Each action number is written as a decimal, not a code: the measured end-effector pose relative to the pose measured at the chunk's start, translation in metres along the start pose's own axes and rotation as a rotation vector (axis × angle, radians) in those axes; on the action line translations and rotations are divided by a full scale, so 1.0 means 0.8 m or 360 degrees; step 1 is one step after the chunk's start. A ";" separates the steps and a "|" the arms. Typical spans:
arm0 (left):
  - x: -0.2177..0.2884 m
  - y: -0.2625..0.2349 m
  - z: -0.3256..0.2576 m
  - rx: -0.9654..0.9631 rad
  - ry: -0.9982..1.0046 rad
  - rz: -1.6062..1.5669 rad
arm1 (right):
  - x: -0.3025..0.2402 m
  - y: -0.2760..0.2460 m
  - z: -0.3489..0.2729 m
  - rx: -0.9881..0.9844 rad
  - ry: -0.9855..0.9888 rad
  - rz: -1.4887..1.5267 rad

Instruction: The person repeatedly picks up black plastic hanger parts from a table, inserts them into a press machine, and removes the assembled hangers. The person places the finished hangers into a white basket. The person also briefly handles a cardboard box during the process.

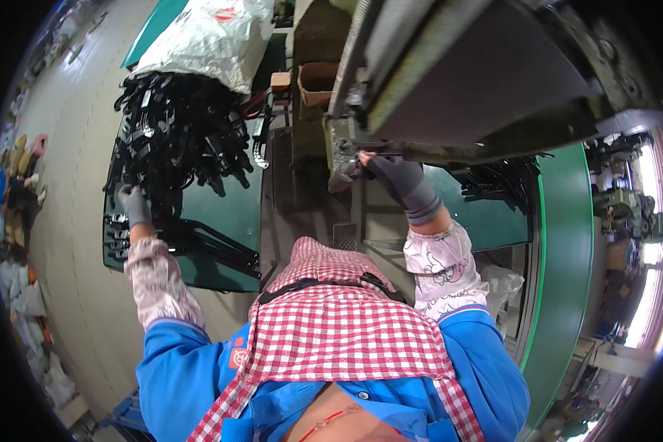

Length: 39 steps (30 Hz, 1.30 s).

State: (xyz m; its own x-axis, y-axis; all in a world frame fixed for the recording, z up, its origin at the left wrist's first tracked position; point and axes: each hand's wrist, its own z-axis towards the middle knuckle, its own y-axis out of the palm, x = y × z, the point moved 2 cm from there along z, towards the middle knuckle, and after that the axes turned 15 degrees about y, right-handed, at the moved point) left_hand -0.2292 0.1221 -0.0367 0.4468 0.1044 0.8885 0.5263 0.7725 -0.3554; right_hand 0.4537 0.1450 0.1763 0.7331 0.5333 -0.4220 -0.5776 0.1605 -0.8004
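Observation:
My left hand (134, 206), in a grey fingerless glove, is at the lower left edge of a heap of black parts (173, 132). Its fingers are bent together against one black part there. Just below it lies a row of long black parts (214, 247) with shiny ends. My right hand (405, 184), gloved the same way, reaches up to the machine's metal block (341, 151). Its bare fingertips are pinched together under the large machine head (486, 81). What they hold there is dark and too small to make out.
A white sack (206, 40) lies behind the heap on the green left table (206, 276). An open carton (317, 82) stands beside the machine. More black parts (501, 177) lie on the right-hand table (493, 225). A long green panel (567, 250) runs along the right.

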 end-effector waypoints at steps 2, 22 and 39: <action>0.114 0.041 -0.037 -0.0278 -0.0135 -0.0366 | 0.027 0.009 -0.016 -0.0238 0.0272 -0.0082; 0.550 0.186 -0.570 -0.2807 -0.0460 -0.0904 | 0.051 -0.103 -0.151 -0.0743 0.0783 0.1164; 0.617 0.197 -0.673 -0.2179 -0.0252 -0.0419 | 0.573 -0.181 -0.097 -0.0289 0.1516 -0.1169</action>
State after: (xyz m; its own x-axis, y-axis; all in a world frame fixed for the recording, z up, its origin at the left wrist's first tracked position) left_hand 0.4637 -0.0416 0.1899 0.1891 0.1937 0.9627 0.9004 -0.4254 -0.0913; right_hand 0.9013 0.3019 0.0662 0.8787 -0.4716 0.0745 0.0889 0.0084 -0.9960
